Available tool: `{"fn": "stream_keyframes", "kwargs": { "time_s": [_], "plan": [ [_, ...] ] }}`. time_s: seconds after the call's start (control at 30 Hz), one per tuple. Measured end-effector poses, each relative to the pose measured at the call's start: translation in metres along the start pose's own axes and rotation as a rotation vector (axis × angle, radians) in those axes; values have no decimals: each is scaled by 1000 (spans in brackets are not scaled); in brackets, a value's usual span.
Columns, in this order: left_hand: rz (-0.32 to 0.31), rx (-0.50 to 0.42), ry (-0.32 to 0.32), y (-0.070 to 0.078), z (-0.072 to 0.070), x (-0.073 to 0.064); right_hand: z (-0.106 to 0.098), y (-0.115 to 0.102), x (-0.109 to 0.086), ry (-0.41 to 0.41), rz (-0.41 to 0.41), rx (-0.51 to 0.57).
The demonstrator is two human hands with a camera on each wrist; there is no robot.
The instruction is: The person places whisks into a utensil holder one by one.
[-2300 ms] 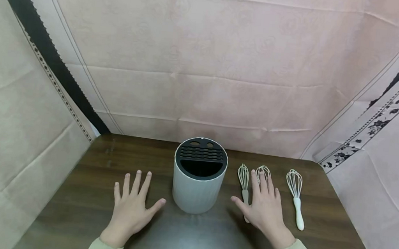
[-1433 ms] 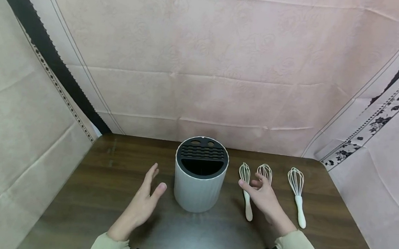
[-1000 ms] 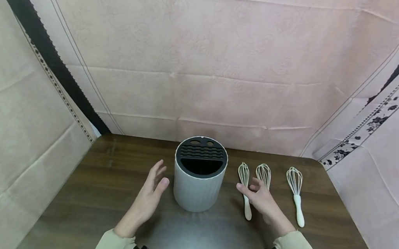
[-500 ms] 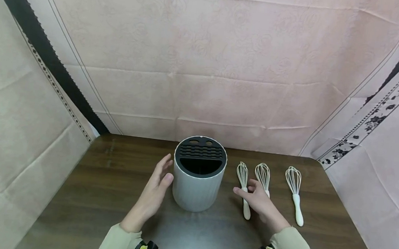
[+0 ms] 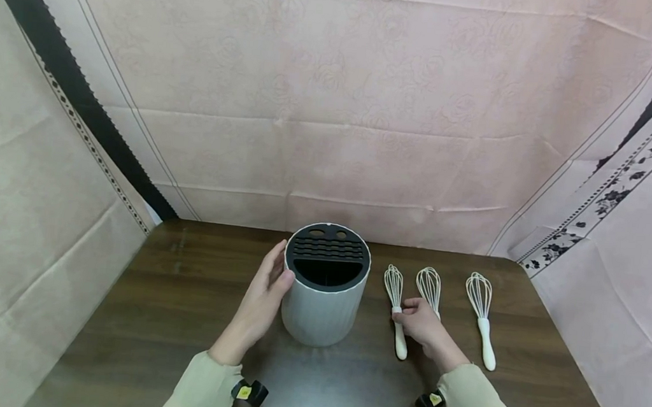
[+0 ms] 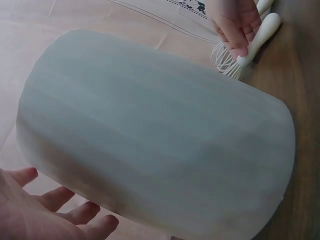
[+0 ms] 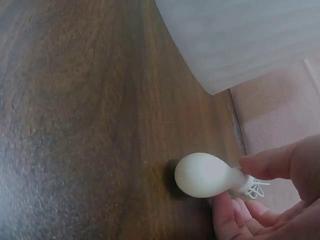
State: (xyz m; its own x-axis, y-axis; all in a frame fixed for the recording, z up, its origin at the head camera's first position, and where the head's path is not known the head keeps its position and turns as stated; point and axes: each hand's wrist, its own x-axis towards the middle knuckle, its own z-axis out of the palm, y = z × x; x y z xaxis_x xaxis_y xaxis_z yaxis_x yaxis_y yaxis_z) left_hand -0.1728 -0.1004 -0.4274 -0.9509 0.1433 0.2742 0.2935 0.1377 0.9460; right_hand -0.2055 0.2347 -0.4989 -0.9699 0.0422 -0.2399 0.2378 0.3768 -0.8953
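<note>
A white ribbed utensil holder (image 5: pixel 320 315) with a dark slotted lid (image 5: pixel 330 258) stands upright on the table. My left hand (image 5: pixel 261 300) is at its left side, thumb toward the front and fingers extended along the wall; the left wrist view shows the fingers (image 6: pixel 62 200) by its edge. With thumb and fingers, my right hand (image 5: pixel 422 323) pinches the leftmost white whisk (image 5: pixel 400 342) near the top of its handle, which still lies on the table. A second whisk (image 5: pixel 429 285) lies just beyond the right hand, its handle mostly hidden by it.
A third whisk (image 5: pixel 486 341) lies farther right on the dark wooden table (image 5: pixel 179 320). Pale cloth (image 5: pixel 339 102) hangs behind the table and along both sides.
The left hand has moved right and forward to the holder's side. The right hand has come down from above the whisks and taken hold of the leftmost whisk's handle, shifting it slightly left.
</note>
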Motion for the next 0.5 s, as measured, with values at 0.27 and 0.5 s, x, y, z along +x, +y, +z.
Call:
{"fn": "stream_keyframes", "kwargs": {
  "time_s": [0.27,0.5],
  "plan": [
    [-81,-19,1,26,2,6,1,2,1,9,12,-4],
    [-48,-14,20,31,5,5,3,1,3,38,39,-67]
  ]
}}
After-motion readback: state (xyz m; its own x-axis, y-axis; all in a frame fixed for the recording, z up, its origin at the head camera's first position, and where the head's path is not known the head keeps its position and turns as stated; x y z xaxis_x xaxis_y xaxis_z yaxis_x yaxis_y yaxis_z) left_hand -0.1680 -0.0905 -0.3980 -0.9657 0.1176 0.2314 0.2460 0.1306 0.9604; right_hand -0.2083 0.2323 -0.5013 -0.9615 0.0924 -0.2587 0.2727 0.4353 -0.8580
